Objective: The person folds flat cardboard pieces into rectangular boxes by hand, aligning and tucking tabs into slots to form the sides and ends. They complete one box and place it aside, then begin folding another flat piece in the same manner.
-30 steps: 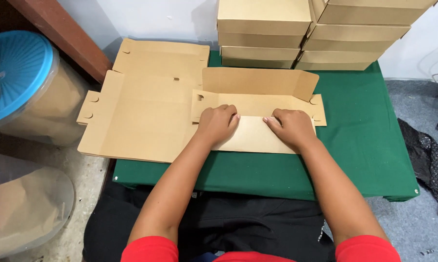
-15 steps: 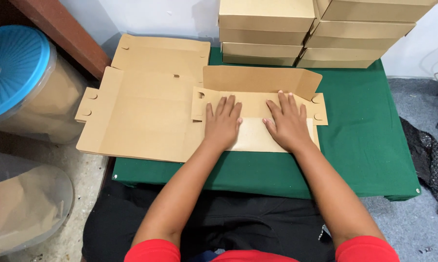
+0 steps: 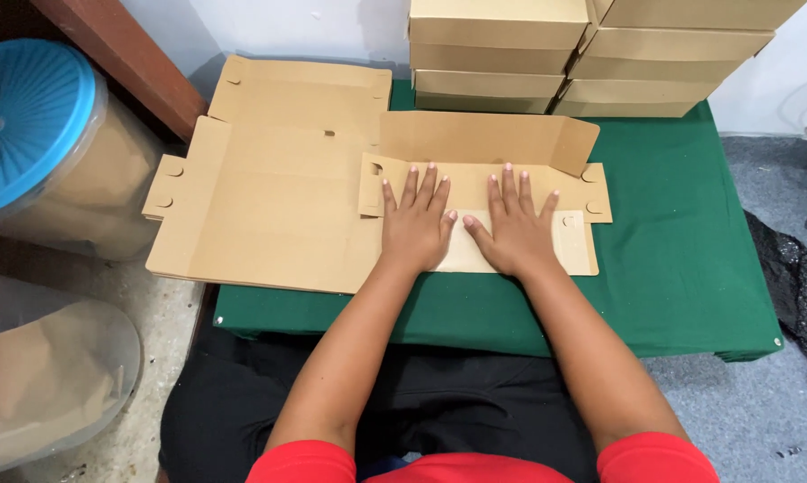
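Green cloth (image 3: 690, 268) covers the table; cardboard boxes (image 3: 591, 54) stacked behind.

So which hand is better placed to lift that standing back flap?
Probably the right hand: its fingertips lie nearer the raised flap and its folded end. The left hand lies flat, nearer the flat sheets.

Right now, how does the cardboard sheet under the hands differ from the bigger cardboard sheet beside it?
The small blank is partly folded, its far flap standing up; the large blank lies fully flat. The small blank is pressed by the left hand and right hand, both flat; the large blank is untouched. The small blank sits wholly on the green table; the large blank overhangs its left edge. Both are plain brown cardboard with tabs.
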